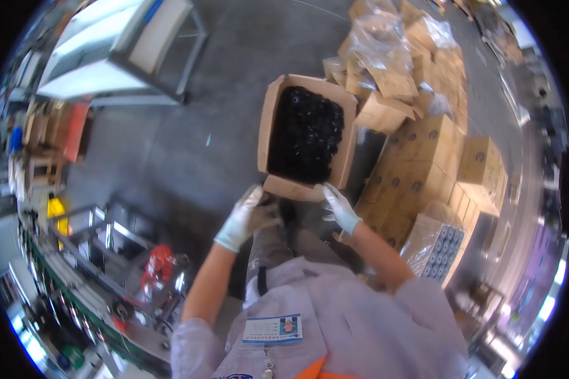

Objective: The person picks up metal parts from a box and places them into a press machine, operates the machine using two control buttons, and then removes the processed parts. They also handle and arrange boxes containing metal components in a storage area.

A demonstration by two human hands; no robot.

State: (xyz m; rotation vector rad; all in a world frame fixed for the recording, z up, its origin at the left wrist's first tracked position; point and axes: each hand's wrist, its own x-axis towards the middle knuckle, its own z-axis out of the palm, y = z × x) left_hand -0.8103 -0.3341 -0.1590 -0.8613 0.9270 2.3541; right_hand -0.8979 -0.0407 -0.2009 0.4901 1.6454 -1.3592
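An open cardboard box [269, 136] lies in front of me, filled with a dark mass of small black parts [306, 132]. Both my hands wear white gloves. My left hand [243, 218] is at the near left corner of the box, its thumb and fingers apart, with a small gap to the cardboard. At the near right corner, my right hand [341, 208] touches the near flap [294, 189] with a fingertip. Its other fingers are spread below that flap. Neither hand visibly holds anything; motion blurs the left fingers.
On the right stand stacked closed cartons [411, 170], with crumpled plastic and opened cardboard [385, 57] heaped behind. A plastic-covered tray of round parts [442, 246] sits near my right arm. A metal frame cart [120, 234] is at left; a white-topped table [101, 57] stands far left.
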